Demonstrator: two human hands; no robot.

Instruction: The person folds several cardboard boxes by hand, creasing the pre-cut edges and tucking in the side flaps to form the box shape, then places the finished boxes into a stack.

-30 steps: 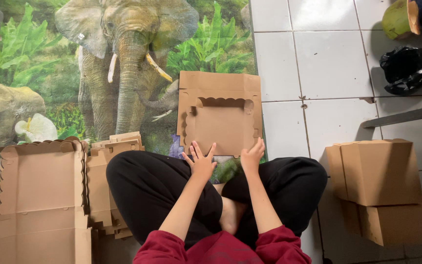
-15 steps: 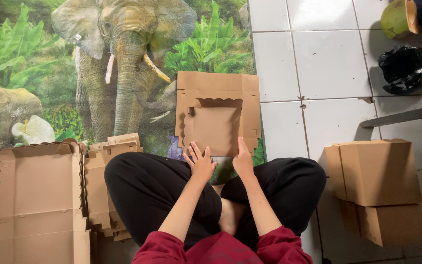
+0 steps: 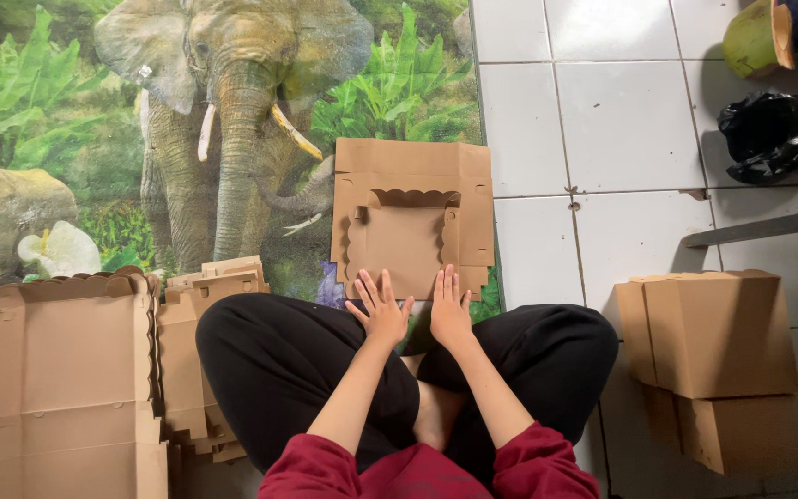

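A flat brown cardboard box blank (image 3: 413, 217) with scalloped side flaps lies on the elephant-print mat (image 3: 187, 139) just in front of my crossed legs. My left hand (image 3: 380, 310) rests with fingers spread on its near edge. My right hand (image 3: 450, 307) lies flat beside it, fingers together, also on the near edge. Neither hand grips anything. Some of the blank's inner flaps stand partly raised around its middle panel.
A stack of flat cardboard blanks (image 3: 71, 379) lies at my left, with smaller blanks (image 3: 200, 314) against my knee. Folded brown boxes (image 3: 713, 356) are piled on the white tiles at my right. A black bag (image 3: 773, 134) and a green coconut (image 3: 757, 37) sit far right.
Both hands have slid down and closer together along the blank's near edge. The blank now lies a little lower and flatter in view.
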